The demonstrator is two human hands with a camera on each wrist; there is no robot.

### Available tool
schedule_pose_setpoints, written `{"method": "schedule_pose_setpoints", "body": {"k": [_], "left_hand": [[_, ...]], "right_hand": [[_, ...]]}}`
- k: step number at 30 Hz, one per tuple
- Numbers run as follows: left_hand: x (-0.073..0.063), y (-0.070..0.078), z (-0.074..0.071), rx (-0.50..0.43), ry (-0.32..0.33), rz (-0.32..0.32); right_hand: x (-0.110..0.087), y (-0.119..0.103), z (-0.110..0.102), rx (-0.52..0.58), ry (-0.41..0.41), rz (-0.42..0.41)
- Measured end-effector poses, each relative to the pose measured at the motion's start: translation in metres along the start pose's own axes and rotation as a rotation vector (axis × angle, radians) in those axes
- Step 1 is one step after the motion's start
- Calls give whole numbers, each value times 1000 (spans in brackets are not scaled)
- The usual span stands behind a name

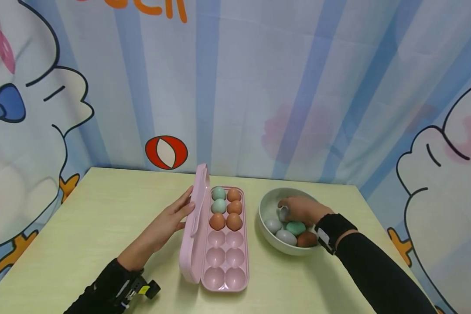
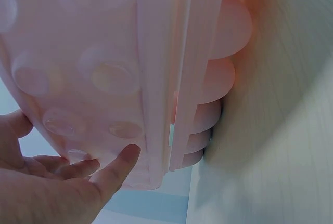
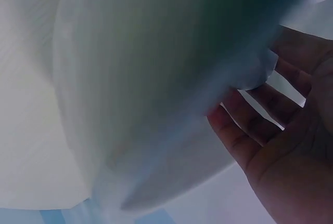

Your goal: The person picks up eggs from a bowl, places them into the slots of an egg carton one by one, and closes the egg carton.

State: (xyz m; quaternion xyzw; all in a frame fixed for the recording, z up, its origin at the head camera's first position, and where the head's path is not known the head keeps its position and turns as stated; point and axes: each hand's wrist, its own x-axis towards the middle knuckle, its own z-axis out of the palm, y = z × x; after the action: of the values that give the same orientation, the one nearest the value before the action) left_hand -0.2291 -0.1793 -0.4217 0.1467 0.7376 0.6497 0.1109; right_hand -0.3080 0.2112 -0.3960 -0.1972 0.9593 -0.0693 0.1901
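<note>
A pink egg carton (image 1: 224,285) stands on the table, lid raised at the left. Two pale green eggs (image 1: 219,206) and several brown eggs (image 1: 234,221) fill its far cups. My left hand (image 1: 170,218) grips the raised lid (image 2: 99,78) at its edge, fingers against its outer face. My right hand (image 1: 304,209) reaches into a pale green bowl (image 1: 264,203), holding a light grey egg (image 3: 255,73) in its fingers. Near that hand lie two more grey eggs (image 1: 285,237), a green egg (image 1: 295,227) and a brown egg (image 1: 307,239).
The pale wooden table (image 1: 121,205) runs back to a striped blue and white curtain (image 1: 239,87) printed with cartoon figures. The bowl stands to the right of the carton, with a strip of table between them. The carton's near cups hold no eggs.
</note>
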Motion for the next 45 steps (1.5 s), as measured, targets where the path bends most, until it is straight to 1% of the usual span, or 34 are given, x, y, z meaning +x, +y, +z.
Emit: {"method": "schedule_pose_setpoints", "body": {"k": [4,10,15,19,27,38,40,45], "left_hand": [[0,0,0,-1,0,2],[1,0,0,-3,-3,0],[1,0,0,-1,1,-11],[0,0,0,-1,2,-12],[0,-1,0,5,2,-6],[1,-2,0,3,4,-6],[1,-2,0,5,2,-5],[1,-2,0,2,0,-6]], "right_hand": [[2,-1,0,-56,19,-37],[6,0,0,-99,36,-43],[8,0,-1,-148,42,-71],[6,-2,-3,-138,43,-67],[1,-10,-10,-159,74,-129],[-9,-19,-23,-109,121,-160],[-10,-19,-25,-112,144,-188],[-13,-24,-30,-100,226,-293]]}}
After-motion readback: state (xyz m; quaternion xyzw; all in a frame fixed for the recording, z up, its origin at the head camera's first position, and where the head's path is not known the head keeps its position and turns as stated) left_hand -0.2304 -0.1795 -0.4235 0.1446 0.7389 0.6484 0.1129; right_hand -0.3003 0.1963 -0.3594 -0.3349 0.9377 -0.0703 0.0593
